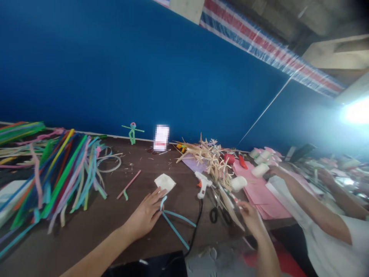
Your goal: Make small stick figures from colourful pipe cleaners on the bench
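My left hand [145,215] rests on the brown table [95,227], its fingertips pinching the bent end of a light blue pipe cleaner [176,227] that trails toward me. A small white pad [164,182] lies just beyond those fingers. My right hand [251,217] is at the table's near edge, fingers closed around a thin pale strip [230,209] beside black-handled scissors [216,212]. A white glue gun [203,184] stands between my hands, its black cord [196,227] running toward me.
A big heap of coloured pipe cleaners [54,173] covers the left. A green stick figure [132,132] stands by the blue wall. Dried straw [210,157], pink paper sheets [265,192] and white foam rolls [238,183] lie right, where another person's arm [311,207] reaches in.
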